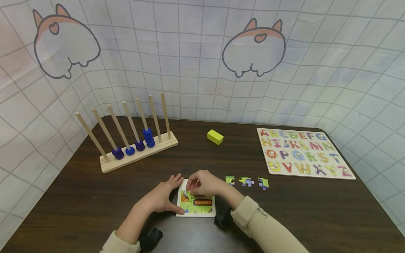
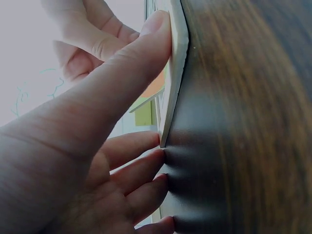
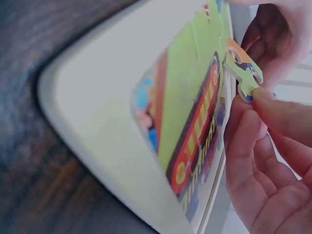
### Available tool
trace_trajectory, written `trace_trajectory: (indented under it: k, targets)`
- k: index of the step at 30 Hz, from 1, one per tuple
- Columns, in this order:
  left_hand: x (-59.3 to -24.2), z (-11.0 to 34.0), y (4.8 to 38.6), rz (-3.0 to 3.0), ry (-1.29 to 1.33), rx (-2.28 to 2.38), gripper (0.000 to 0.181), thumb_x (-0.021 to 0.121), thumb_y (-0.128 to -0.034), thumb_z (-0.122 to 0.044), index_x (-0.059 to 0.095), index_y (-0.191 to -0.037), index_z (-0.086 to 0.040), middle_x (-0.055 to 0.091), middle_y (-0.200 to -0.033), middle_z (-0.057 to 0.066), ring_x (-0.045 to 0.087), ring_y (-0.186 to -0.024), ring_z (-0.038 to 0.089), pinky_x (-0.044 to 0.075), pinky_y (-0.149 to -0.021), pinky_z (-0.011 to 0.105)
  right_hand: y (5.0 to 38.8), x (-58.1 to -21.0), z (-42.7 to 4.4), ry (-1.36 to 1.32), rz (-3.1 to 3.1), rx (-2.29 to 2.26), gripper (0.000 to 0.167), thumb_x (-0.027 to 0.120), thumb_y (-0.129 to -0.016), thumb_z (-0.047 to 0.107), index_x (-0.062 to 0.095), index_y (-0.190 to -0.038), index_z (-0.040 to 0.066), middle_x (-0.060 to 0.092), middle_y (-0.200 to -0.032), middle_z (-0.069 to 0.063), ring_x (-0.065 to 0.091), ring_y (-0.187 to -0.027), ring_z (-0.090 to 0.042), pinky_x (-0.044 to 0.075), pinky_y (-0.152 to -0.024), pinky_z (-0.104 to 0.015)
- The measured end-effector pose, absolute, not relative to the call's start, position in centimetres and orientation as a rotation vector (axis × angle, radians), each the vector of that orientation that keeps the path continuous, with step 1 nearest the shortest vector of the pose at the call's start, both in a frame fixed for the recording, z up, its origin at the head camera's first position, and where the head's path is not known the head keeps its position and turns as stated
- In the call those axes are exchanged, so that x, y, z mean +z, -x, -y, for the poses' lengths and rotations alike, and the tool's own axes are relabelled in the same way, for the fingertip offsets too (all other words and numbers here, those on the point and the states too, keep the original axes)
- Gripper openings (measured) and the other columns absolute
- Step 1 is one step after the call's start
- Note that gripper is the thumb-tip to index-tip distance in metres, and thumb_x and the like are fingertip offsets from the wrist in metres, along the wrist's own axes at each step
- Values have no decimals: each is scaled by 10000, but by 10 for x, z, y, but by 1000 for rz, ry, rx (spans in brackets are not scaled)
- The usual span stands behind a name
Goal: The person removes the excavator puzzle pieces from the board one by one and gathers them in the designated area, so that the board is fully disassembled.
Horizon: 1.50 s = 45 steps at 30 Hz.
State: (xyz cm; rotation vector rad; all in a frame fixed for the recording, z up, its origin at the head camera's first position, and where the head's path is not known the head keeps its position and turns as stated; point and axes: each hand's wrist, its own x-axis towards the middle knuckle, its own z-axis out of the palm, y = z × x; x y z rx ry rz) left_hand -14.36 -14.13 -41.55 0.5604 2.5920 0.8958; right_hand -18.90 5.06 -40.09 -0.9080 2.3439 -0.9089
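A small jigsaw puzzle with a white frame (image 1: 197,215) lies on the table in front of me. Its picture shows a red and yellow vehicle track on green. My right hand (image 1: 205,183) is over the top of the puzzle, pinching a jigsaw piece (image 3: 243,73) between thumb and fingertips. That piece, green with orange and dark blue, is tilted against the picture in the right wrist view. My left hand (image 1: 160,196) lies spread along the frame's left side. Its thumb (image 2: 141,53) rests on the frame, and the other fingertips touch the frame's edge and table.
Right of the puzzle lie three loose jigsaw pieces (image 1: 246,181) in a row. A wooden peg stand (image 1: 139,154) with blue rings is at the left, a yellow block (image 1: 215,137) at the back. An alphabet board (image 1: 305,151) lies at the right. A patterned cloth (image 1: 196,63) hangs behind.
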Motion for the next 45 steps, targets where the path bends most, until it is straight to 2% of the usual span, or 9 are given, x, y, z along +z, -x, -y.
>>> trace_trajectory:
  k: [11, 21, 32, 45]
  targets:
    - [-415, 140, 143, -2596, -545, 887, 962, 832, -633, -337, 350, -1388, 12, 237, -1476, 161, 142, -1361, 344, 153, -1035, 589, 189, -398, -59, 854, -2313, -967, 77, 625, -816, 2, 657, -826, 72, 587, -725, 20, 538, -649, -108, 468, -569, -226]
    - [-416, 139, 143, -2615, -526, 860, 970, 838, -622, -342, 356, -1388, 6, 242, -1477, 152, 156, -1361, 335, 163, -1040, 575, 190, -394, -89, 829, -2309, -1049, 48, 620, -822, -1, 652, -841, 29, 597, -716, 6, 541, -623, -92, 475, -575, -227]
    - [-415, 139, 142, -2601, -533, 867, 991, 836, -620, -349, 336, -1396, 11, 229, -1481, 156, 145, -1364, 334, 153, -1044, 572, 193, -394, -132, 748, -2302, -1112, 44, 614, -829, 6, 647, -858, 6, 610, -730, -38, 575, -628, -150, 520, -605, -335]
    - [-416, 139, 143, -2602, -522, 857, 984, 832, -626, -357, 338, -1399, -2, 230, -1483, 145, 144, -1367, 324, 155, -1049, 563, 192, -397, -170, 701, -2334, -1094, 66, 602, -818, -13, 649, -864, -20, 621, -731, -49, 557, -613, -132, 502, -579, -288]
